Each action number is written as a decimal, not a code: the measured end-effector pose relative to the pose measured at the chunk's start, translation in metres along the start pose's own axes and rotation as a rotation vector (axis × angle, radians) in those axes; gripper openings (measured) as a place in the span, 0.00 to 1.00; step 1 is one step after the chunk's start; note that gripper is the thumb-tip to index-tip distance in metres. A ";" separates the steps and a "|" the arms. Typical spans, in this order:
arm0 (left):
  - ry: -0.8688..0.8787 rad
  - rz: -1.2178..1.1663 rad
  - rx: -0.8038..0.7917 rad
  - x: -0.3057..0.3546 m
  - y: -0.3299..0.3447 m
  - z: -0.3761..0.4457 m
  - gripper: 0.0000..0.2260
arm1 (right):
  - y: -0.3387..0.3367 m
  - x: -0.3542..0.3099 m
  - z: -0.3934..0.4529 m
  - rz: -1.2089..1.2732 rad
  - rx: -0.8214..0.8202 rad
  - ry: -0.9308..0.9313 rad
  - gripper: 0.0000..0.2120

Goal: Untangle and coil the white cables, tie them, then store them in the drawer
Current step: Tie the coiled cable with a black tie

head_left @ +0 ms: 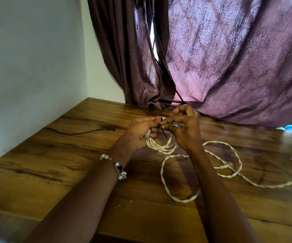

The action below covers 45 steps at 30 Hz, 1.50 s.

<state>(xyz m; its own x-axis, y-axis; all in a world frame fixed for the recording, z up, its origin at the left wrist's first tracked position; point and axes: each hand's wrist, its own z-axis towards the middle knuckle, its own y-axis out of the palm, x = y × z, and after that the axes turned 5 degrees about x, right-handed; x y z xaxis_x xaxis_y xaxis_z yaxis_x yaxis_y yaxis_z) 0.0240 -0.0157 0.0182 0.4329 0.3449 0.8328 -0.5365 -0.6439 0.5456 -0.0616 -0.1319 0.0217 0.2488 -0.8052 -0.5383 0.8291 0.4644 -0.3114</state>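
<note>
A: So, what can go wrong from this position?

B: I think the small coil [161, 146] can spring open. The left hand [140, 132] holds it with fingers curled around the loops, and the right hand [185, 130] pinches a thin dark tie [163, 131] at the top of the coil. If the left hand loosens while the tie is not yet closed, the twisted white loops may slip apart.

A: And the rest of the cable?

B: A long loose part of the white cable [164, 174] lies on the tabletop [71, 163], in wide loops to the right of the forearms and running out to the right edge. I cannot tell whether it is joined to the coil. If it is, a pull on it could drag the coil out of the grip.

A: Where is the coil relative to the hands?

B: It hangs just below both hands, between the wrists, above the wood. The tie sits between the two thumbs.

A: Is the drawer visible?

B: No, I do not see it. A thin black wire [78, 132] lies far left, well apart.
</note>
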 end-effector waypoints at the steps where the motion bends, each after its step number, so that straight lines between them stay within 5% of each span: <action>1: -0.022 -0.007 -0.015 0.000 -0.001 0.001 0.05 | -0.002 0.001 0.001 0.032 -0.022 0.012 0.15; 8: 0.037 0.132 0.063 -0.002 0.001 -0.006 0.09 | -0.003 0.008 -0.001 -0.049 -0.218 -0.120 0.10; 11: 0.150 0.217 0.059 -0.002 -0.001 -0.004 0.03 | -0.008 0.006 -0.001 0.103 -0.298 0.076 0.10; 15: 0.334 0.361 0.014 0.001 -0.001 -0.005 0.08 | -0.023 0.006 0.002 0.534 -0.121 0.481 0.07; 21: 0.681 0.805 -0.070 -0.004 0.000 -0.004 0.12 | -0.020 0.019 -0.003 0.612 -0.163 0.871 0.19; 26: 1.147 1.172 -0.151 -0.004 0.003 -0.005 0.14 | -0.027 0.012 -0.005 0.872 -0.279 1.031 0.16; 31: 1.282 1.247 -0.159 -0.006 0.005 -0.008 0.16 | -0.027 0.009 -0.009 1.018 -0.352 1.001 0.10; 34: 1.289 1.293 -0.158 -0.009 0.009 -0.011 0.17 | -0.030 0.012 -0.010 1.036 -0.404 1.065 0.16; 36: 1.317 1.329 -0.165 -0.011 0.011 -0.013 0.18 | -0.031 0.009 -0.010 1.041 -0.400 1.117 0.18; 38: 1.349 1.381 -0.169 -0.013 0.011 -0.012 0.17 | -0.030 0.003 -0.008 0.994 -0.347 1.173 0.07; 40: 1.354 1.425 -0.164 -0.014 0.010 -0.011 0.16 | -0.024 0.006 -0.004 0.977 -0.207 1.241 0.12; 43: 1.362 1.445 -0.165 -0.016 0.009 -0.008 0.16 | -0.020 0.009 -0.002 1.194 -0.066 1.335 0.05; 45: 1.353 1.400 -0.172 -0.017 0.008 -0.008 0.15 | -0.015 0.022 0.000 1.146 -0.006 1.225 0.13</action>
<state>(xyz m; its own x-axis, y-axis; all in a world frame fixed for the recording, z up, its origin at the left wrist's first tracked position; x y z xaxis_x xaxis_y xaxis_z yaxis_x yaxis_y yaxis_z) 0.0066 -0.0214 0.0090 -0.9967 -0.0017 0.0816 -0.0414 -0.8508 -0.5238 -0.0680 -0.1568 0.0143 0.1698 0.6688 -0.7238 0.5058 0.5712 0.6465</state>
